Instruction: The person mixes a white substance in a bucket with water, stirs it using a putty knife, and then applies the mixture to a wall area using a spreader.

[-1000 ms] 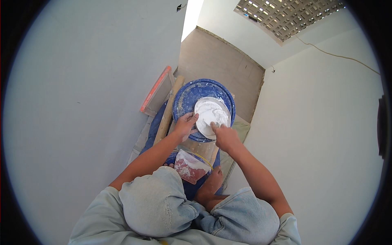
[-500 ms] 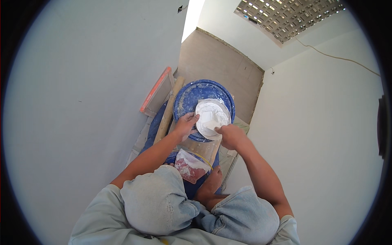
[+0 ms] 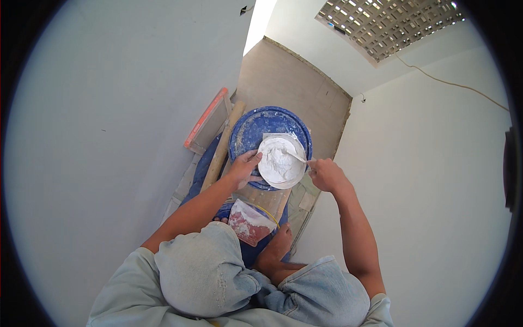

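Narrow room, plain pale walls (image 3: pixel 120 180) on both sides, bare grey floor (image 3: pixel 294 71) at the far end and a latticed opening (image 3: pixel 392 27) at upper right. In the middle, a round blue lid (image 3: pixel 245 128), scuffed and spattered white. Runs along its left side: a wooden pole (image 3: pixel 217 166). Lies nearer the body, by the bare feet: a red object (image 3: pixel 250 231) heavily dusted white.

Over the near right part of the lid, a white bowl (image 3: pixel 297 177); cannot tell whether resting on it or lifted clear. Left hand (image 3: pixel 247 166) closed on the bowl's left edge, in a steadying grasp. Right hand (image 3: pixel 327 174) just beyond the opposite edge, pinching the end of a slim pale tool (image 3: pixel 295 156).

Key relation: bowl directly left of the right hand, tool's long axis slanting from those fingers up and leftward across the rim, far end in the contents. Right hand nearer to the tool, left hand to the bowl. Contents (image 3: pixel 279 166): bright white, thick-looking, lumpy and uneven on top.
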The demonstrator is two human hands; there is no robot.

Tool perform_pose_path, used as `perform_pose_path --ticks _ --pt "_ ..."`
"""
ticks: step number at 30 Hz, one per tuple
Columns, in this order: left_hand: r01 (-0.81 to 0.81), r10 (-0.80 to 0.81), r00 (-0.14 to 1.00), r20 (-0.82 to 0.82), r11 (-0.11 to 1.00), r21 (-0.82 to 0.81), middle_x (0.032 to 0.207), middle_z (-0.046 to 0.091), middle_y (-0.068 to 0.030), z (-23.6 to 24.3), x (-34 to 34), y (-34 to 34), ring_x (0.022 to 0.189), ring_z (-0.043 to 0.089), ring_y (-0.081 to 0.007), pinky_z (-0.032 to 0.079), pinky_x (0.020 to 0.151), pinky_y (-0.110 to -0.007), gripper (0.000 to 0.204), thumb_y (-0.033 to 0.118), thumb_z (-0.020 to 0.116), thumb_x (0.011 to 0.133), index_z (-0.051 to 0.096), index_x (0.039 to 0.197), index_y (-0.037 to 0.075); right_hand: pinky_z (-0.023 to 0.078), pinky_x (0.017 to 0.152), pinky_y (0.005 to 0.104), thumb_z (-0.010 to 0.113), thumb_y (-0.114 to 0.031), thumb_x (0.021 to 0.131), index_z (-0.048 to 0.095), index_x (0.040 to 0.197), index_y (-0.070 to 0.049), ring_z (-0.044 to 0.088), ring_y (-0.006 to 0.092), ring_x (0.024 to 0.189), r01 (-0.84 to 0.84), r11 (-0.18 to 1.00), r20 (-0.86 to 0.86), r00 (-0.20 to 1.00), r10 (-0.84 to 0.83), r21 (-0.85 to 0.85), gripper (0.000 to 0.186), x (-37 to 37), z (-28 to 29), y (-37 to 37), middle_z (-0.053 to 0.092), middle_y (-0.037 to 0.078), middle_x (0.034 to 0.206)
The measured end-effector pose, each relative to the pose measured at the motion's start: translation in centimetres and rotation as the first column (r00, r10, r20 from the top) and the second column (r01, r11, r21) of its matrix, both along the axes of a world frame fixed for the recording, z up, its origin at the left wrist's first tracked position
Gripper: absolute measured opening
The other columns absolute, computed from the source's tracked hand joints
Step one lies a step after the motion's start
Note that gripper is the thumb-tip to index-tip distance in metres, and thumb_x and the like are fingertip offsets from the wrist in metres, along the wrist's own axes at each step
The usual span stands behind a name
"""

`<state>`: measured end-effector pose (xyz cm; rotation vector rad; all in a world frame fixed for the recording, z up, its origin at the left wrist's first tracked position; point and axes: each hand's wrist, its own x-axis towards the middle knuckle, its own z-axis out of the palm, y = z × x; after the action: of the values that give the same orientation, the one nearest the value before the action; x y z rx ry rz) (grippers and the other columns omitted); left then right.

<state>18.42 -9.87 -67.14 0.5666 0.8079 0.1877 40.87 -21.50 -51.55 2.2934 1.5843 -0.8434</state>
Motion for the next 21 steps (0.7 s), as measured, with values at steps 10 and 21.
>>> perform_pose_path --ticks 10,21 --pt "0.003 -0.002 1.000 -0.017 0.999 0.038 0.140 0.054 -0.0082 1.0 0.0 -0.5 0.131 0.049 -0.0258 0.046 0.100 -0.062 0.053 0.036 0.061 0.101 0.046 0.142 0.007 0.053 0.045 0.0334 0.055 -0.021 0.098 0.062 0.102 0.004 0.065 0.0208 0.053 0.486 0.722 -0.566 0.451 -0.690 -0.493 0.026 -2.9 -1.3 -3.8 0.064 0.013 0.070" --pt "0.053 -0.052 0.998 -0.026 0.998 0.030 0.135 0.056 -0.0078 0.8 0.1 -0.4 0.123 0.055 -0.0263 0.045 0.100 -0.065 0.057 0.040 0.062 0.099 0.046 0.142 0.006 0.049 0.038 0.0158 0.048 -0.025 0.102 0.057 0.112 0.007 0.056 0.0098 0.045 0.562 0.327 -0.650 -0.655 -0.385 -0.760 0.034 -3.6 -4.6 -3.8 0.064 0.017 0.077"
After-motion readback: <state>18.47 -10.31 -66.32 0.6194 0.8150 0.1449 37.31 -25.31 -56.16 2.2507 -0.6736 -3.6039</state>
